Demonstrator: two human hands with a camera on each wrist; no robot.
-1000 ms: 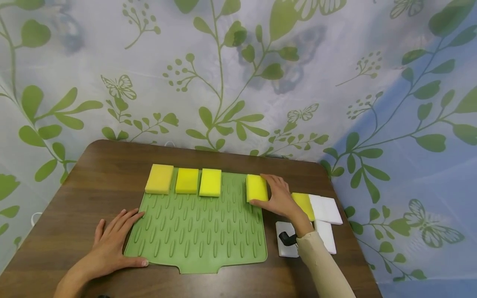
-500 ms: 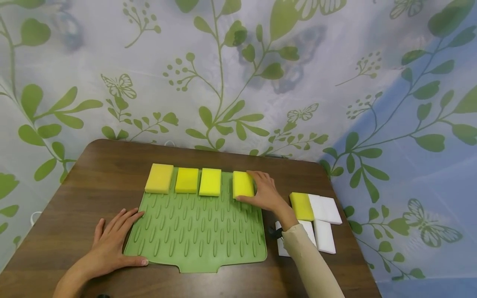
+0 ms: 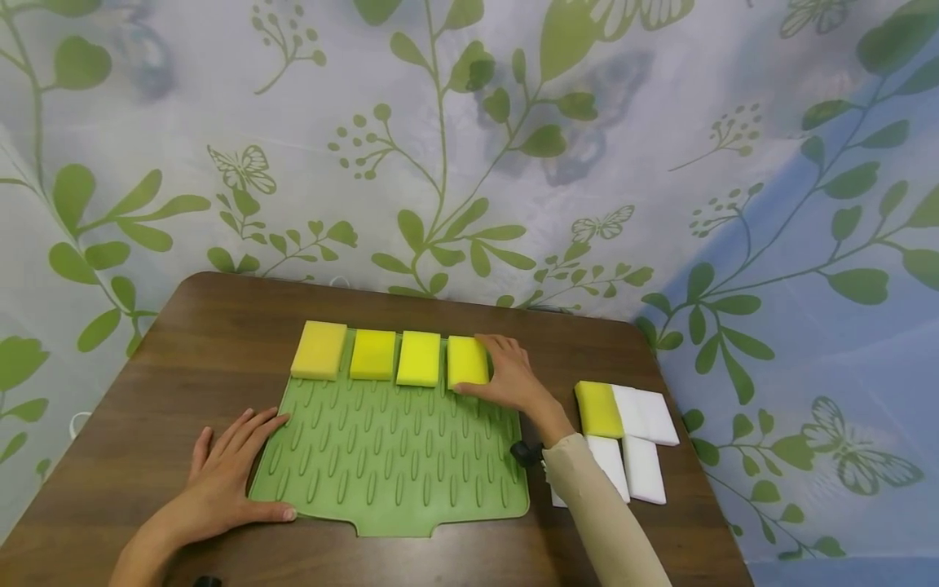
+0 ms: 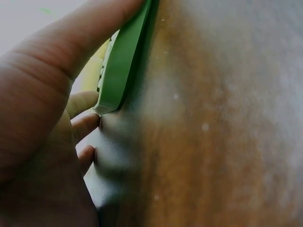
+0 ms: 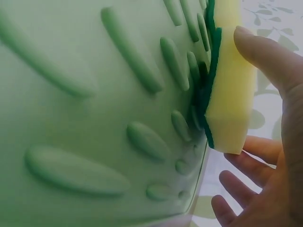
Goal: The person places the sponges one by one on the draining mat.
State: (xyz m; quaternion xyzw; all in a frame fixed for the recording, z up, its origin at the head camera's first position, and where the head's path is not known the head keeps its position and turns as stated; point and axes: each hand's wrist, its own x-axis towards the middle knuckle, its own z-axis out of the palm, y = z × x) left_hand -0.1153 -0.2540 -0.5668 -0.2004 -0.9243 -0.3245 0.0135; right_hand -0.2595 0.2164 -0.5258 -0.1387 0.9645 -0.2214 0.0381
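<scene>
My right hand (image 3: 513, 379) grips a yellow sponge (image 3: 467, 361) between thumb and fingers at the back of a ribbed green mat (image 3: 396, 456). The right wrist view shows the sponge's dark green scouring layer (image 5: 213, 80) facing the mat, right at its ribs. To its left, three more sponges line the mat's back edge: a pale orange-yellow sponge (image 3: 319, 350), a yellow sponge (image 3: 372, 355) and a bright yellow sponge (image 3: 419, 359). My left hand (image 3: 227, 481) lies with fingers spread along the mat's left edge, its thumb by the near left corner.
On the brown table (image 3: 220, 350), right of the mat, lie another yellow sponge (image 3: 599, 409) and several white foam blocks (image 3: 644, 469), partly behind the right forearm. A black device sits at the right wrist. A leaf-patterned curtain (image 3: 469, 147) hangs behind the table.
The right hand has moved left with the sponge, bringing it from the mat's back right corner to beside the bright yellow sponge. The left hand has stayed in place.
</scene>
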